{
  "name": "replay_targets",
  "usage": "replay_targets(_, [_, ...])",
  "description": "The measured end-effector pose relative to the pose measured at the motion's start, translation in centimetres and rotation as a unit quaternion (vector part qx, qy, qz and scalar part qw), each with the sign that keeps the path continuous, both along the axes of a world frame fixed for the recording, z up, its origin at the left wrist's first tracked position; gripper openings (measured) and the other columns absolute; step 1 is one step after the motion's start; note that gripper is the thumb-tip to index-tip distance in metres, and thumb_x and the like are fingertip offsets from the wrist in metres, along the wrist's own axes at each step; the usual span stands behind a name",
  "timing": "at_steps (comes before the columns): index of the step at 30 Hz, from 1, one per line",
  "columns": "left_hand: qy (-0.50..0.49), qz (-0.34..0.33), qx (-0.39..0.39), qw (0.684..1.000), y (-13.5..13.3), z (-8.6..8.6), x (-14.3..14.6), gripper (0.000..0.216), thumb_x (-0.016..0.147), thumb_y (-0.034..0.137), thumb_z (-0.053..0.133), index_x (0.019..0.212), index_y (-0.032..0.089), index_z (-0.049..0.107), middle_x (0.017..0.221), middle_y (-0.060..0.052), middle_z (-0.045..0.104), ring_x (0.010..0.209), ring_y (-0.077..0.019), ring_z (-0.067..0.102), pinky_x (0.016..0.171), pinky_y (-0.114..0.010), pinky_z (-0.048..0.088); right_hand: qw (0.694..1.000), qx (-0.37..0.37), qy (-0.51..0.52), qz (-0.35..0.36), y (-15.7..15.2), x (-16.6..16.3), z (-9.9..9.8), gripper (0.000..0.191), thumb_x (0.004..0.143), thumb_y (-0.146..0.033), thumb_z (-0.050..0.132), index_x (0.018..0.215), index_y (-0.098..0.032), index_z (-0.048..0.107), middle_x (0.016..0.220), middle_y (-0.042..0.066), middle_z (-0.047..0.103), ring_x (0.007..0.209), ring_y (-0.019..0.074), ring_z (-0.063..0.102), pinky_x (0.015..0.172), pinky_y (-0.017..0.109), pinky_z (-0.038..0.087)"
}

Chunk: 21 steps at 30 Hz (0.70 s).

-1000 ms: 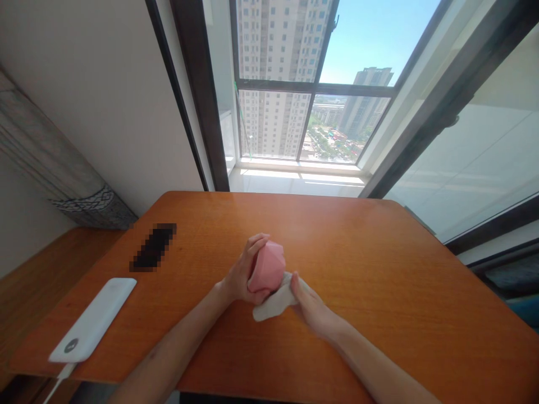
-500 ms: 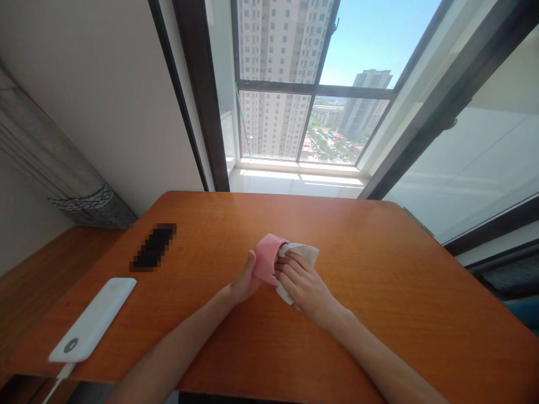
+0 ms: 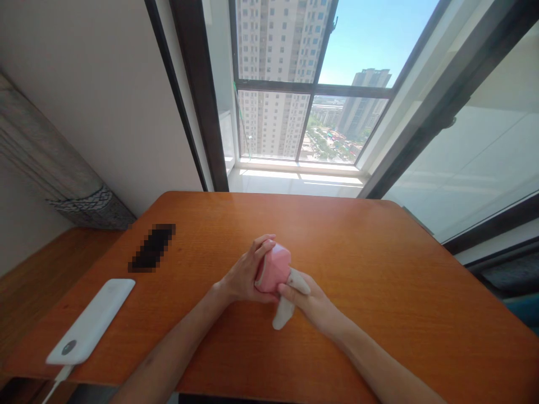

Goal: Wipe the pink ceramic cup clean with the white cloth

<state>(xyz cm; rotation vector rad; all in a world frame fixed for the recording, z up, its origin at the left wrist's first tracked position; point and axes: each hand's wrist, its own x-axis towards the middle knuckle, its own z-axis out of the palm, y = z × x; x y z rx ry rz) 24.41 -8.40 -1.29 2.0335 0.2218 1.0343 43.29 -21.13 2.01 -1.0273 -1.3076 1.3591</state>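
My left hand (image 3: 244,275) is wrapped round a small pink cup-like object (image 3: 274,268) and holds it just above the middle of the orange wooden table (image 3: 379,280). My right hand (image 3: 314,303) grips a bunched white cloth (image 3: 288,300) and presses it against the right side of the pink object. A tail of the cloth hangs down toward the tabletop. Whether the object's opening faces me I cannot tell.
A white power bank (image 3: 90,321) with a cable lies near the table's front left corner. A dark blurred-out flat item (image 3: 152,247) sits behind it. Beyond the table's far edge are a large window (image 3: 311,112) and a white wall; a curtain (image 3: 54,163) hangs at left.
The pink object has been turned in my left hand. My right hand with the cloth came down from its top to its lower right side, and the cloth is more bunched.
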Motion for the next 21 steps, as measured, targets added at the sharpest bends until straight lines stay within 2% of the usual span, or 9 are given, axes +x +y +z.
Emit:
replay_targets(2, [-0.013, -0.032, -0.098, 0.995, -0.5, 0.1, 0.4, 0.125, 0.06, 0.081, 0.088, 0.164, 0.029, 0.041, 0.168, -0.019, 0.037, 0.153, -0.0462, 0.037, 0.129, -0.06, 0.027, 0.994, 0.053, -0.085, -0.04, 0.3, 0.1, 0.3, 0.037, 0.103, -0.055, 0.062, 0.093, -0.019, 0.061, 0.078, 0.0, 0.057, 0.069, 0.0154, 0.049, 0.065, 0.028, 0.046])
replay_targets(4, [-0.05, -0.068, -0.243, 0.966, -1.2, 0.2, 1.2, 0.117, 0.07, 0.094, 0.068, 0.162, 0.026, 0.044, 0.165, -0.017, 0.044, 0.151, -0.0418, 0.041, 0.128, -0.054, 0.032, 0.961, 0.174, -0.201, -0.079, 0.8, 0.4, 0.2, 0.026, 0.106, -0.042, 0.054, 0.092, -0.02, 0.06, 0.083, 0.003, 0.061, 0.075, 0.0197, 0.054, 0.072, 0.034, 0.052])
replay_targets(7, [-0.093, -0.111, -0.44, 0.886, -2.0, -0.2, 2.4, 0.11, 0.077, 0.101, 0.047, 0.149, 0.02, 0.061, 0.145, -0.017, 0.064, 0.141, -0.0387, 0.053, 0.116, -0.048, 0.047, 0.823, 0.391, -0.409, -0.053, 2.0, 1.5, -0.3, 0.016, 0.1, -0.02, 0.051, 0.104, -0.019, 0.066, 0.101, 0.012, 0.068, 0.1, 0.0293, 0.062, 0.102, 0.052, 0.053])
replay_targets(9, [-0.089, -0.121, -0.505, 0.85, -2.3, -0.5, 3.0, 0.102, 0.083, 0.097, 0.046, 0.141, 0.015, 0.067, 0.133, -0.017, 0.071, 0.133, -0.0365, 0.06, 0.11, -0.046, 0.051, 0.738, 0.452, -0.5, -0.012, 2.7, 2.0, -0.6, 0.028, 0.098, -0.01, 0.049, 0.117, -0.018, 0.067, 0.109, 0.013, 0.07, 0.113, 0.0308, 0.062, 0.117, 0.056, 0.045])
replay_targets(10, [-0.085, -0.118, -0.52, 0.842, -2.4, -0.6, 3.2, 0.097, 0.088, 0.092, 0.048, 0.14, 0.013, 0.068, 0.13, -0.017, 0.072, 0.129, -0.035, 0.062, 0.109, -0.045, 0.052, 0.721, 0.458, -0.521, -0.002, 2.8, 2.1, -0.6, 0.032, 0.098, -0.007, 0.048, 0.122, -0.018, 0.066, 0.111, 0.013, 0.07, 0.117, 0.0303, 0.062, 0.12, 0.056, 0.043])
replay_targets(12, [-0.091, -0.089, -0.52, 0.845, -2.6, -0.8, 3.3, 0.085, 0.095, 0.081, 0.053, 0.143, 0.013, 0.064, 0.131, -0.017, 0.072, 0.127, -0.0322, 0.064, 0.111, -0.044, 0.051, 0.74, 0.439, -0.509, 0.001, 2.8, 1.8, -0.6, 0.03, 0.101, -0.01, 0.048, 0.124, -0.018, 0.066, 0.113, 0.013, 0.07, 0.119, 0.0304, 0.061, 0.121, 0.055, 0.043])
replay_targets(14, [-0.101, -0.034, -0.452, 0.886, -2.6, -0.9, 2.9, 0.079, 0.096, 0.07, 0.062, 0.154, 0.016, 0.053, 0.142, -0.016, 0.066, 0.131, -0.0313, 0.062, 0.117, -0.045, 0.046, 0.814, 0.384, -0.437, -0.004, 2.3, 1.2, -0.5, 0.024, 0.106, -0.021, 0.049, 0.124, -0.018, 0.065, 0.115, 0.014, 0.068, 0.121, 0.031, 0.06, 0.118, 0.055, 0.046])
replay_targets(18, [-0.081, 0.044, -0.163, 0.982, -1.4, -1.3, 1.3, 0.101, 0.08, 0.058, 0.086, 0.163, 0.024, 0.04, 0.161, -0.017, 0.047, 0.146, -0.0384, 0.048, 0.128, -0.055, 0.032, 0.966, 0.167, -0.194, 0.02, 0.9, 0.3, -0.6, 0.04, 0.112, -0.052, 0.042, 0.11, -0.021, 0.067, 0.097, 0.008, 0.068, 0.098, 0.0255, 0.064, 0.095, 0.041, 0.057])
replay_targets(21, [-0.036, 0.025, -0.016, 0.999, 0.3, -1.5, 0.2, 0.118, 0.06, 0.053, 0.1, 0.161, 0.029, 0.044, 0.165, -0.019, 0.042, 0.152, -0.0463, 0.039, 0.128, -0.062, 0.03, 1.0, 0.015, -0.011, 0.022, 0.5, 0.3, -0.9, 0.056, 0.106, -0.07, 0.045, 0.094, -0.019, 0.063, 0.076, 0.001, 0.058, 0.07, 0.0173, 0.053, 0.068, 0.03, 0.051])
